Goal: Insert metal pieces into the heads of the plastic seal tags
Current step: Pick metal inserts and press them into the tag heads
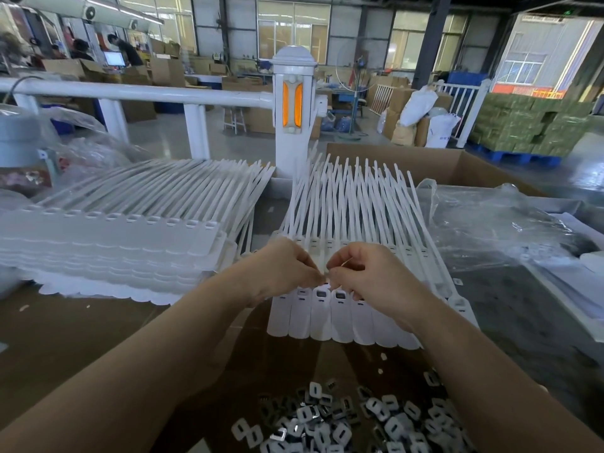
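— Hands? Grip?

— Left hand (pixel 283 268) and right hand (pixel 361 278) meeting fingertip to fingertip over the heads of the row of seal tags (pixel 340 313). Fingers curled on both, pinching something small at the meeting point; too small and hidden to name.

— Tags themselves?

— White, smooth plastic: flat rounded flags side by side, small rectangular slots at the heads, thin tapering tails fanned away. Lying on brown cardboard (pixel 58 341), straight ahead.

— Metal pieces?

— Loose heap of metal pieces (pixel 346 423) nearest the camera, between the forearms. Small, flat, shiny grey, each with a rectangular hole.

— Around that?

— Stacked tag sheets (pixel 124 243) on the left, scalloped edges, tails slanting. Crinkled clear plastic film (pixel 496 237) on the right, open cardboard box (pixel 464 165) behind. White railing post (pixel 294 103) with orange reflector beyond; factory hall, cartons, large windows.
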